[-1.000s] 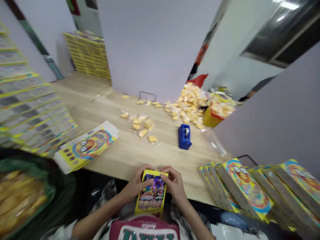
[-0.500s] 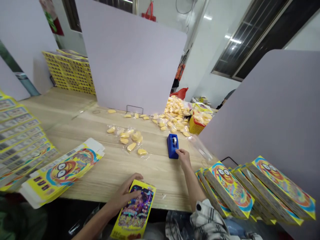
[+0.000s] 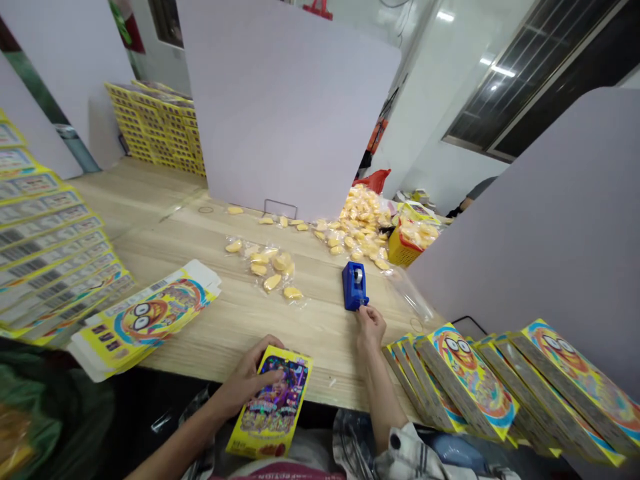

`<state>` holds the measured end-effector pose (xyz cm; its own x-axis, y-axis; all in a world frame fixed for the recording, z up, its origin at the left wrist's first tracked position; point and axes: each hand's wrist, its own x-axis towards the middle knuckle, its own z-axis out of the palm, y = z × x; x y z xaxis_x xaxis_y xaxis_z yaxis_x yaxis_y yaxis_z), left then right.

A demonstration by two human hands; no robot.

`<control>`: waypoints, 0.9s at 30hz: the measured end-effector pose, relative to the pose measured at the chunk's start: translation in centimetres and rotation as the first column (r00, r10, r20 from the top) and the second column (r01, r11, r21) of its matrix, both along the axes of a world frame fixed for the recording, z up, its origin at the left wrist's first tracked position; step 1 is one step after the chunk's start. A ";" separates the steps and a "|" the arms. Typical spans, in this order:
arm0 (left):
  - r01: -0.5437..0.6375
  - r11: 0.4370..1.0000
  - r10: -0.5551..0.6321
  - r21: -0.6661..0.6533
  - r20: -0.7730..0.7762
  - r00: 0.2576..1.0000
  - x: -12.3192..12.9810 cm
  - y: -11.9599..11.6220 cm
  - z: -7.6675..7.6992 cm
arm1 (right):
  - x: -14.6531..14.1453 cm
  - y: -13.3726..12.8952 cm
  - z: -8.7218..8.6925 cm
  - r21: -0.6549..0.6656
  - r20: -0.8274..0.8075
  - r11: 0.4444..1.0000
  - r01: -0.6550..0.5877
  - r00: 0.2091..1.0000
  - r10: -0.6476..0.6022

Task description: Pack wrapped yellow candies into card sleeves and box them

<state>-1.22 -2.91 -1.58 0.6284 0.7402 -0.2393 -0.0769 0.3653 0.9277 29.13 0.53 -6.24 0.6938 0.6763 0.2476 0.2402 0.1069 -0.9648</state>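
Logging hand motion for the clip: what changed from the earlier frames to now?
The right hand let go of the yellow printed cardboard carton and moved forward over the light wooden table to the near end of the blue tape dispenser. The left hand kept hold of the carton. The dispenser and stacked printed cartons stayed put.

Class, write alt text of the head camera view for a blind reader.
A person's right hand touches a blue tape dispenser on a wooden table; the left hand holds a yellow printed card. Yellow pieces in clear plastic and stacked cartoon-face boxes lie nearby.
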 end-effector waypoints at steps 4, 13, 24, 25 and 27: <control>0.029 0.999 -0.030 0.040 0.022 0.999 0.8 1.9 0.4 | -0.2 -0.9 0.0 -0.033 -0.091 0.999 0.020 0.996 -0.023; 0.279 0.960 -0.279 0.030 -0.012 0.960 1.5 4.5 1.2 | -5.1 -3.3 7.4 -0.251 -0.140 0.417 -0.874 0.459 0.878; 0.358 0.925 -0.359 0.126 -0.013 0.933 1.4 3.6 2.4 | -8.5 -3.7 5.7 -0.289 -0.359 0.305 -0.907 0.398 0.844; 0.383 0.912 -0.384 0.144 -0.023 0.923 1.4 3.5 2.8 | -8.7 -4.1 5.3 -0.190 -0.495 0.233 -0.954 0.298 0.816; 0.446 0.878 -0.445 0.173 -0.044 0.894 1.5 3.5 3.6 | -9.1 -5.1 4.6 -0.012 -0.651 0.180 -0.984 0.144 0.745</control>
<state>0.31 0.57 2.03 0.9010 0.4121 -0.1354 0.0584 0.1939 0.9793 20.05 -4.57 -1.60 -0.5383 0.7977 -0.2720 -0.1747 -0.4213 -0.8899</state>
